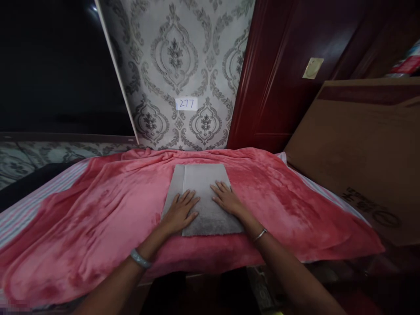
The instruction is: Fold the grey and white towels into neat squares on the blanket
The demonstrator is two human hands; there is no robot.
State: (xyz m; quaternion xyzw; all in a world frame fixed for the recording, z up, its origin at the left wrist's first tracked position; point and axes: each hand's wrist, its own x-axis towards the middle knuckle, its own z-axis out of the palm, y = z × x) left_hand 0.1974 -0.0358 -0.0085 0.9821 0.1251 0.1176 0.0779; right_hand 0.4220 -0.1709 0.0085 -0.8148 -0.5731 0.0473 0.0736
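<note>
A grey plush cloth [210,221] lies flat on a pink fleece blanket [131,218], with a crease running along its left part. My left hand [180,212] rests on the cloth's left side, fingers spread and palm down. On the right side of the same cloth, my right hand [227,200] is also laid flat with its fingers apart. Neither hand grips anything. A band circles my left wrist and a thin bracelet my right.
Behind the blanket rises a patterned wall with a paper label [186,103] reading 277. A dark television screen [59,70] stands at left. At right are a dark red door [262,78] and a large cardboard box [364,153]. Striped cloth [39,197] shows under the blanket.
</note>
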